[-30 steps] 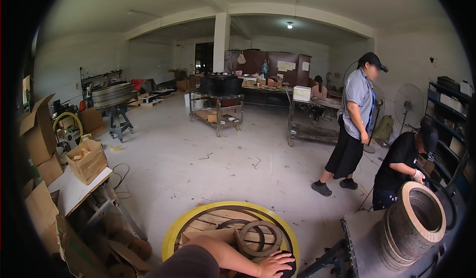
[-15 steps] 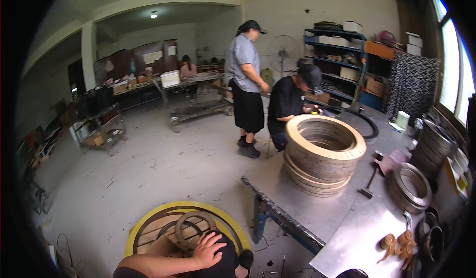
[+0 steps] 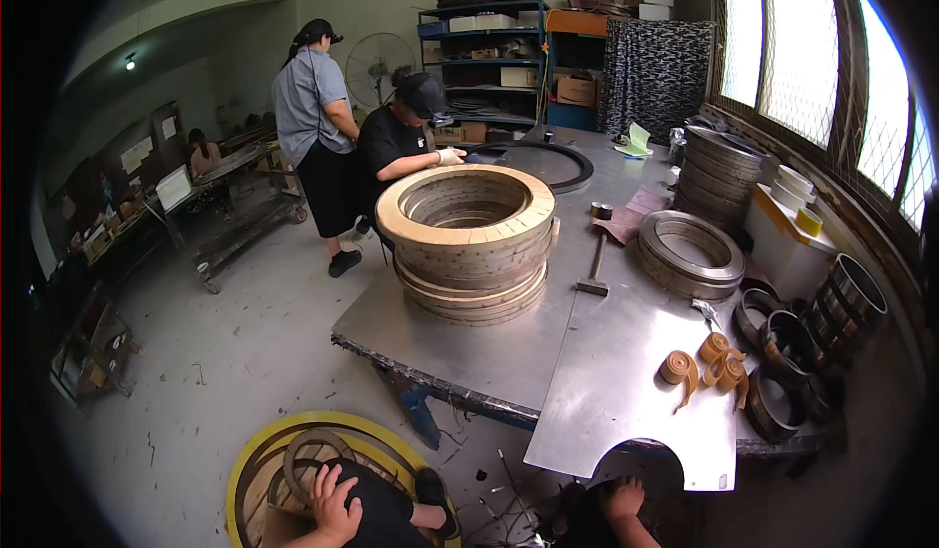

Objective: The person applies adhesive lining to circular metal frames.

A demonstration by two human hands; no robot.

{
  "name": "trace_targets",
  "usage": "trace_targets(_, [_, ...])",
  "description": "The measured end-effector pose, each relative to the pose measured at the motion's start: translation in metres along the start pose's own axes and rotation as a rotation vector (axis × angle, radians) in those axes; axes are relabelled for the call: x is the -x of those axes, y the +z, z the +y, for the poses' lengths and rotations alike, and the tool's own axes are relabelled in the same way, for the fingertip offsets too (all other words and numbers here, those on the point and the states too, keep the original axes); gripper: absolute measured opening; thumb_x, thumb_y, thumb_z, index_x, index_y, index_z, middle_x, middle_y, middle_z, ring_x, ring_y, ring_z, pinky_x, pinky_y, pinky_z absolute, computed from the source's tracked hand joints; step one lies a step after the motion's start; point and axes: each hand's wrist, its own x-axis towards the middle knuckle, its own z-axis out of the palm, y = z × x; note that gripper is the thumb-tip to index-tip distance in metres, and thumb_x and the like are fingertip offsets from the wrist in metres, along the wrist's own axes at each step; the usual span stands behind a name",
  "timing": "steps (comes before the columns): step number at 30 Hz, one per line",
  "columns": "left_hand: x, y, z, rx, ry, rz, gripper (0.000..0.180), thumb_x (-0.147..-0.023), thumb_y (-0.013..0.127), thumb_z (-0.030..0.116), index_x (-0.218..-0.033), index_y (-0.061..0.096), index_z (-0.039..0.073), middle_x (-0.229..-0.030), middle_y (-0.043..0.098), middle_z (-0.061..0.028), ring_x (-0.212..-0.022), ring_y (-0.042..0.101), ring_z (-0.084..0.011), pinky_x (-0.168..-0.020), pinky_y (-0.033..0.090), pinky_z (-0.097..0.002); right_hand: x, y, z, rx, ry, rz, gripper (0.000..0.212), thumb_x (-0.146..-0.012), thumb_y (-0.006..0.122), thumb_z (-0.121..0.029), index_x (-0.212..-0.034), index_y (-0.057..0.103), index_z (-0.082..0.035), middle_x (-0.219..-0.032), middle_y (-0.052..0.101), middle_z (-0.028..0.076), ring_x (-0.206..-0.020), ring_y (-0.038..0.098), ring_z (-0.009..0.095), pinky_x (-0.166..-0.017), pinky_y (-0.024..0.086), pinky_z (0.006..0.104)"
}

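Metal ring under my left hand, right hand low by the table edge.
Left hand (image 3: 335,497) lies flat, fingers (image 3: 323,475) spread over my knee beside a dark metal ring (image 3: 298,450) on the yellow-rimmed round stand (image 3: 256,450), gripping nothing. Right hand (image 3: 623,499) sits half-curled under the steel table (image 3: 587,392) cutout; grip, can't tell. Risk, my guess: ring slides off, since no finger pins it, or the right hand catches the table's edge.

Both hands, left hand (image 3: 335,502) and right hand (image 3: 623,499), bare; dark trousers, black shoe (image 3: 435,497).
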Motion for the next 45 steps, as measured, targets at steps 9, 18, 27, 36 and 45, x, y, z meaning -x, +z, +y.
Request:
trace_targets(9, [0.005, 0.0, -0.002, -0.02, 0.032, 0.007, 0.035, -0.073, 0.06, 0.015, -0.108, 0.063, 0.007, -0.134, 0.047, -0.0194, -0.131, 0.034, -0.0423, -0.11, 0.023, -0.054, -0.003, -0.022, 0.0, -0.138, 0.249, -0.398, 0.062, -0.076, 0.061, -0.054, -0.111, 0.063, -0.002, -0.119, 0.059, 0.02, -0.107, 0.057, 0.036, -0.087, 0.05, 0.0443])
trace_targets(18, [0.003, -0.004, -0.001, -0.009, 0.03, -0.025, 0.035, -0.076, 0.058, 0.016, -0.109, 0.061, 0.006, -0.135, 0.045, -0.0205, -0.132, 0.033, -0.0438, -0.109, 0.022, -0.0561, -0.02, -0.021, -0.01, 0.055, 0.266, -0.239, 0.058, -0.078, 0.058, -0.055, -0.104, 0.068, -0.004, -0.11, 0.063, 0.019, -0.109, 0.058, 0.034, -0.089, 0.049, 0.0428])
trace_targets(27, [0.0, -0.011, -0.002, -0.08, 0.13, 0.001, 0.04, -0.088, 0.053, 0.023, -0.125, 0.056, 0.008, -0.141, 0.044, -0.0188, -0.133, 0.033, -0.0416, -0.11, 0.025, -0.0515, -0.014, -0.018, -0.012, 0.165, 0.175, -0.294, 0.065, -0.08, 0.054, -0.055, -0.117, 0.062, -0.002, -0.116, 0.06, 0.02, -0.114, 0.055, 0.034, -0.091, 0.049, 0.0414])
trace_targets(36, [0.011, -0.004, -0.004, -0.073, 0.165, 0.046, 0.046, -0.095, 0.045, 0.038, -0.126, 0.057, 0.006, -0.141, 0.044, -0.0207, -0.132, 0.036, -0.0426, -0.109, 0.027, -0.0521, -0.007, -0.021, 0.0, 0.039, 0.214, -0.369, 0.07, -0.081, 0.054, -0.058, -0.121, 0.058, -0.001, -0.11, 0.064, 0.021, -0.105, 0.061, 0.035, -0.087, 0.051, 0.0422])
trace_targets(45, [0.01, -0.005, -0.007, -0.135, 0.166, 0.025, 0.044, -0.092, 0.049, 0.034, -0.125, 0.057, 0.006, -0.14, 0.045, -0.0208, -0.132, 0.035, -0.0423, -0.11, 0.026, -0.0523, -0.01, -0.038, -0.019, 0.018, 0.318, -0.305, 0.065, -0.078, 0.058, -0.06, -0.113, 0.063, -0.005, -0.116, 0.059, 0.018, -0.107, 0.06, 0.035, -0.081, 0.052, 0.0425])
